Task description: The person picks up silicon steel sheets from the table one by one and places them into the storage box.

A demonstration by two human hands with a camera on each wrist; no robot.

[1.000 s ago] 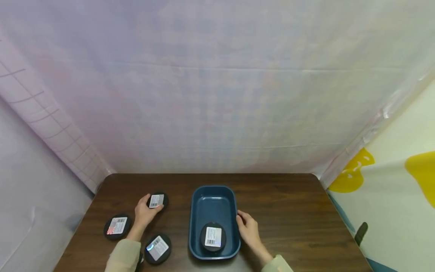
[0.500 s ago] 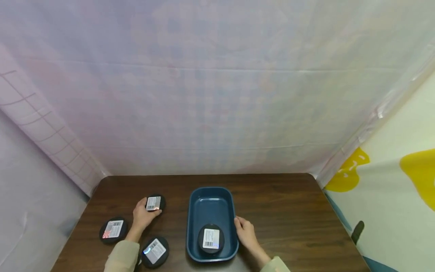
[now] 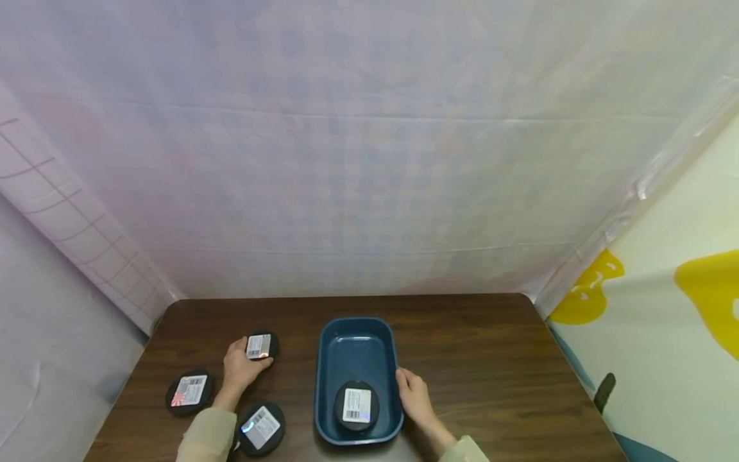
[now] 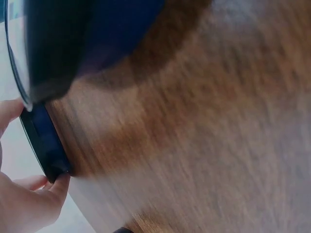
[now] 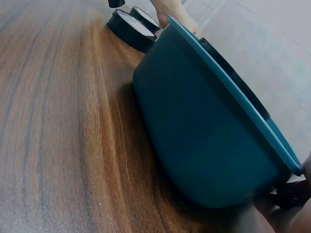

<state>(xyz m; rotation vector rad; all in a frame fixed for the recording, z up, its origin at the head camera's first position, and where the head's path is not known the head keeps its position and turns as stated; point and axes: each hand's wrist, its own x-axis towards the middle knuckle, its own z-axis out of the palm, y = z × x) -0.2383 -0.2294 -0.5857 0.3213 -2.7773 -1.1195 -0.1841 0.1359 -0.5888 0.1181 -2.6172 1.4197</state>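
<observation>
My left hand (image 3: 239, 371) grips a round flat black disc (image 3: 259, 346) with a white barcode label, its thumb on the near side and fingers at the far left. In the left wrist view the same disc (image 4: 44, 138) stands edge-on between thumb and fingers. My right hand (image 3: 416, 396) holds the right rim of a deep blue rectangular tray (image 3: 321, 385). Inside the tray's near end lies another labelled black disc (image 3: 356, 406). The right wrist view shows the tray's outer side (image 5: 204, 116), with my right fingers (image 5: 272, 213) at its edge, partly out of frame.
Two more labelled black discs lie on the brown wooden table (image 3: 491, 366): one disc (image 3: 189, 393) left of my left wrist, another disc (image 3: 261, 429) right of my left sleeve. A pale cloth wall (image 3: 346, 192) rises behind the table's far edge.
The head view has drifted slightly, so everything sits a little further left. Against the table, both hands, the discs and the tray stay about where they were.
</observation>
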